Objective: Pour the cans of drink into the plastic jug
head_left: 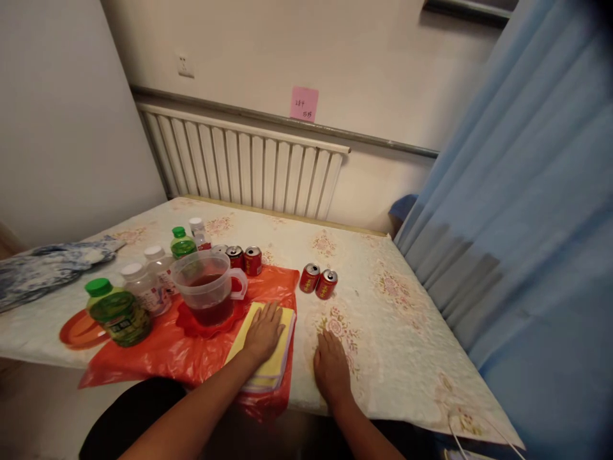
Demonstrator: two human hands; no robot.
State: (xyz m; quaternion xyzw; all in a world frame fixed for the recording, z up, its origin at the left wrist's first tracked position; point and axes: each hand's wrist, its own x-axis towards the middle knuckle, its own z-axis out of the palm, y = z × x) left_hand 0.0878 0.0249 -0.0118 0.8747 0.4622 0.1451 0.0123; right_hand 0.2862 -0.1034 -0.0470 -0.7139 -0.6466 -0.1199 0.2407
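Head view is showing two bare hands working at a table (387,370) spread with a floral cover, both arms reaching in over its near edge. The left hand (262,332) is lying palm down on a folded yellow cloth (274,367), its fingers stretching out nearly straight with slight gaps between them; it is pressing or resting there, not clamping anything. The cloth is sitting close to the table's near edge, left of the right hand (332,370), with paler layers showing along its side, and it is lying on a red plastic sheet (163,361) that is hanging over that edge.

The right hand is resting on the bare cover beside the sheet, fingers keeping together and bending slightly; how far the palm is opening underneath, one cannot tell. Beyond it, toward the far edge, two red cans (326,285) are standing side by side.

Left of the cloth, a clear pitcher (201,297) is holding dark reddish liquid and standing on a red dish (191,326). Toward the table's left edge, a green-capped bottle (121,319) is standing near an orange tray (71,335).
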